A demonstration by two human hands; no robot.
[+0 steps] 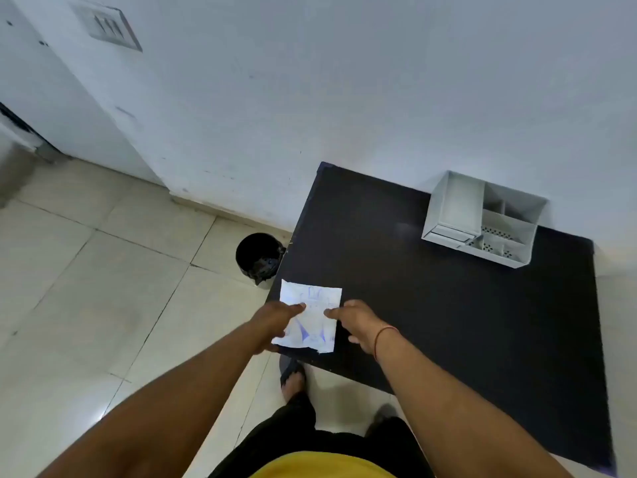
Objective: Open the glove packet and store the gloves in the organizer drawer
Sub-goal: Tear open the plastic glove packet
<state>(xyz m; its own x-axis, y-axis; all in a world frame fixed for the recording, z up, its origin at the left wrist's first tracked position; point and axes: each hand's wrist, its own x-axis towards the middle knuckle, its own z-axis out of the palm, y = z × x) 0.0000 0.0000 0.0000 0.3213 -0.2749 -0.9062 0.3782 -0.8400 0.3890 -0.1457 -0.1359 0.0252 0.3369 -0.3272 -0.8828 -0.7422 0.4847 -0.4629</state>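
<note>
A white paper glove packet (312,315) with blue print lies at the near left corner of the black table (431,305). My left hand (275,322) grips its left side, thumb on top and fingers underneath the edge. My right hand (355,322) pinches its right edge with thumb and fingertips. The grey organizer (482,219) stands at the table's far right against the wall, with open compartments on top and a drawer front (448,232) facing left that looks closed. No gloves are visible outside the packet.
A black bin (258,257) stands on the tiled floor just left of the table. The white wall runs behind the table. My feet in sandals (293,377) are under the table's near edge.
</note>
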